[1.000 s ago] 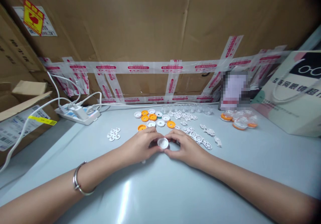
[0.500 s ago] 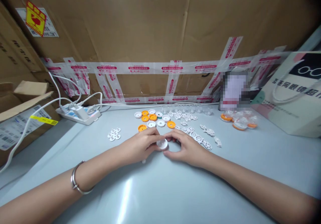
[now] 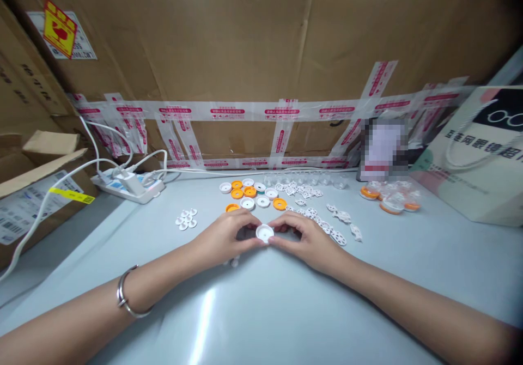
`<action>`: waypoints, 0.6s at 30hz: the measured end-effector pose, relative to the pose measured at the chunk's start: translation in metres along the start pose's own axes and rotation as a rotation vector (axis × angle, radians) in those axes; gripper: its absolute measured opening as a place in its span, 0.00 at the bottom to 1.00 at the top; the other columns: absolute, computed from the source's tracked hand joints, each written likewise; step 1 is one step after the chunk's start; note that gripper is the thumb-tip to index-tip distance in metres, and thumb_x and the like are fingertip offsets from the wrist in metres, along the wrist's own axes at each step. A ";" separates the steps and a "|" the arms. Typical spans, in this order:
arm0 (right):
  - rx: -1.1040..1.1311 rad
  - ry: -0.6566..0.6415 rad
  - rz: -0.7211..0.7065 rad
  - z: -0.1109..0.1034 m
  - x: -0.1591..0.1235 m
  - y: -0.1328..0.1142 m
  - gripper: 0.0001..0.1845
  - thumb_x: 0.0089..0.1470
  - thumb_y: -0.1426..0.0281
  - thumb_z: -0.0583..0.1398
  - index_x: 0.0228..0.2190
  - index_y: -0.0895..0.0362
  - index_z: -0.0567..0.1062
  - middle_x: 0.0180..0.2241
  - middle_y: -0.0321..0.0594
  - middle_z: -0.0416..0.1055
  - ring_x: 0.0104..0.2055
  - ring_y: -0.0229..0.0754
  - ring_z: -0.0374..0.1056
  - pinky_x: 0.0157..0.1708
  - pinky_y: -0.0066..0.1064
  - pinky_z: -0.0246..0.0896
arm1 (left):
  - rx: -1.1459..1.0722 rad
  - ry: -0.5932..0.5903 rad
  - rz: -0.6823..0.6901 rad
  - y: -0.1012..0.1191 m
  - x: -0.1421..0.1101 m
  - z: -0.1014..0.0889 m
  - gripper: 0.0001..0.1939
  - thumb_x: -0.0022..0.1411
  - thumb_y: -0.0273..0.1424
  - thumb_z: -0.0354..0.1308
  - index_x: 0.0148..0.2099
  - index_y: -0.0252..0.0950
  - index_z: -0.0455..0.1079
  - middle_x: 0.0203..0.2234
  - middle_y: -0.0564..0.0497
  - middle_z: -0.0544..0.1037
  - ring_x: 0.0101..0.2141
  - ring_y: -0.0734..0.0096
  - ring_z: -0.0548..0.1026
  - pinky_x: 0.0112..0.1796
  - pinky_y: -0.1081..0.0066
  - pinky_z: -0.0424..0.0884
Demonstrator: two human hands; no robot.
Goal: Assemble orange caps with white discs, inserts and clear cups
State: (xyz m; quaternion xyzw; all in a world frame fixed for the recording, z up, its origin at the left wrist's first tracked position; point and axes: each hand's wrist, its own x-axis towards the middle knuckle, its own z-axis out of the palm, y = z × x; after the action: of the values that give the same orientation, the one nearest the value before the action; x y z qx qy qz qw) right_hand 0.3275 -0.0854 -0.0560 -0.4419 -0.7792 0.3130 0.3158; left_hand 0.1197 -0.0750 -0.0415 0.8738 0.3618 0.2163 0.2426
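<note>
A round white plastic cap [image 3: 265, 234] with a raised rim and a small mark at its middle is held between both hands. My left hand [image 3: 229, 234] pinches its left side with thumb and fingers. From the right, my right hand [image 3: 304, 237] grips the opposite side the same way. Just beyond the hands lie several white and orange round caps [image 3: 249, 192]. Several small white discs with stems [image 3: 187, 219] sit to the left. White perforated plastic pieces [image 3: 322, 225] spread out on the right. Small white parts [image 3: 234, 262] show partly under my left wrist.
Clear plastic domes [image 3: 312, 178] line the back. Domed pieces with orange bases [image 3: 391, 205] stand at right, by a paper bag [image 3: 469, 174]. A power strip [image 3: 139, 190] with white cables and an open carton [image 3: 44, 196] are at left. A big cardboard box [image 3: 229, 38] walls the back.
My left fingers have moved off the cap's top to its left edge. My right hand has closed in on its right side. The cap's inside shows more fully now.
</note>
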 end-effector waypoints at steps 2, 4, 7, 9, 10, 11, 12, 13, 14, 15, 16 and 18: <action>-0.006 0.001 -0.005 0.001 0.000 0.000 0.08 0.48 0.67 0.61 0.34 0.55 0.75 0.33 0.39 0.71 0.37 0.40 0.67 0.39 0.32 0.62 | 0.004 0.006 0.006 0.001 0.000 0.001 0.11 0.59 0.37 0.55 0.42 0.36 0.70 0.31 0.50 0.71 0.33 0.71 0.69 0.35 0.71 0.64; -0.009 0.003 -0.002 0.003 -0.001 0.000 0.09 0.48 0.67 0.62 0.34 0.54 0.75 0.34 0.39 0.71 0.37 0.40 0.67 0.39 0.32 0.62 | 0.007 0.006 0.013 0.001 0.001 0.001 0.11 0.59 0.36 0.55 0.42 0.36 0.70 0.31 0.50 0.72 0.33 0.71 0.69 0.35 0.71 0.64; 0.004 0.066 0.033 -0.003 0.001 -0.003 0.11 0.48 0.63 0.61 0.35 0.54 0.75 0.34 0.39 0.72 0.36 0.40 0.67 0.37 0.32 0.62 | 0.020 0.002 0.021 0.000 0.001 0.000 0.13 0.59 0.37 0.55 0.43 0.36 0.71 0.32 0.49 0.72 0.34 0.69 0.70 0.36 0.70 0.65; 0.028 0.169 0.064 -0.015 0.004 -0.003 0.13 0.50 0.61 0.59 0.35 0.55 0.75 0.35 0.40 0.73 0.38 0.41 0.68 0.38 0.33 0.62 | 0.027 0.013 0.016 0.000 0.000 -0.001 0.17 0.57 0.40 0.57 0.45 0.36 0.70 0.35 0.48 0.73 0.36 0.67 0.70 0.38 0.67 0.66; 0.040 0.229 0.077 -0.024 0.007 -0.002 0.14 0.51 0.60 0.58 0.36 0.55 0.74 0.36 0.40 0.73 0.39 0.42 0.68 0.40 0.35 0.62 | 0.027 0.024 0.013 -0.001 -0.001 -0.001 0.19 0.56 0.42 0.58 0.46 0.36 0.69 0.37 0.47 0.73 0.37 0.66 0.70 0.39 0.66 0.66; 0.041 0.293 0.094 -0.034 0.009 0.002 0.14 0.51 0.60 0.57 0.36 0.55 0.74 0.37 0.41 0.74 0.40 0.43 0.68 0.40 0.35 0.62 | 0.024 0.035 0.007 -0.001 -0.001 -0.002 0.21 0.55 0.43 0.58 0.47 0.36 0.68 0.38 0.46 0.72 0.38 0.66 0.70 0.40 0.65 0.66; 0.035 0.338 0.109 -0.044 0.012 0.007 0.15 0.51 0.60 0.57 0.36 0.55 0.74 0.38 0.41 0.74 0.40 0.43 0.68 0.40 0.35 0.62 | 0.020 0.045 0.000 -0.001 -0.002 -0.002 0.22 0.55 0.44 0.58 0.47 0.36 0.68 0.39 0.46 0.72 0.39 0.65 0.70 0.41 0.64 0.66; 0.006 0.363 0.131 -0.055 0.016 0.014 0.14 0.51 0.60 0.57 0.36 0.55 0.74 0.37 0.41 0.74 0.38 0.43 0.69 0.39 0.35 0.62 | 0.017 0.049 -0.008 -0.001 -0.003 -0.002 0.22 0.56 0.44 0.57 0.47 0.36 0.68 0.39 0.46 0.72 0.40 0.65 0.70 0.42 0.64 0.66; -0.042 0.339 0.159 -0.065 0.019 0.021 0.14 0.51 0.60 0.57 0.36 0.55 0.74 0.36 0.41 0.74 0.37 0.43 0.69 0.37 0.35 0.63 | 0.016 0.049 -0.012 -0.001 -0.003 -0.002 0.21 0.57 0.44 0.56 0.48 0.36 0.68 0.40 0.46 0.72 0.40 0.65 0.70 0.42 0.64 0.66; -0.109 0.309 0.187 -0.073 0.023 0.029 0.13 0.50 0.60 0.57 0.34 0.55 0.75 0.33 0.41 0.75 0.34 0.43 0.69 0.34 0.34 0.63 | 0.017 0.044 -0.012 -0.002 -0.004 -0.002 0.21 0.58 0.44 0.55 0.48 0.36 0.67 0.40 0.46 0.71 0.41 0.65 0.69 0.43 0.64 0.66; -0.194 0.276 0.200 -0.080 0.027 0.036 0.12 0.50 0.61 0.58 0.33 0.55 0.75 0.31 0.41 0.75 0.32 0.43 0.69 0.31 0.35 0.63 | 0.017 0.036 -0.007 -0.002 -0.004 -0.002 0.21 0.58 0.43 0.54 0.49 0.37 0.67 0.42 0.46 0.71 0.41 0.65 0.69 0.43 0.63 0.66; -0.358 0.234 0.149 -0.088 0.035 0.047 0.10 0.51 0.64 0.57 0.32 0.55 0.75 0.31 0.41 0.75 0.31 0.43 0.69 0.30 0.35 0.63 | 0.017 0.007 0.024 -0.003 -0.006 0.000 0.22 0.59 0.42 0.54 0.52 0.38 0.64 0.45 0.45 0.69 0.44 0.64 0.68 0.45 0.63 0.65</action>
State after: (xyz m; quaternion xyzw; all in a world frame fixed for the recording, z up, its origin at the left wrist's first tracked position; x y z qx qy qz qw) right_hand 0.4039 -0.0165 -0.0311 -0.5807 -0.7454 0.1388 0.2965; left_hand 0.1143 -0.0771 -0.0442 0.8793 0.3540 0.2191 0.2313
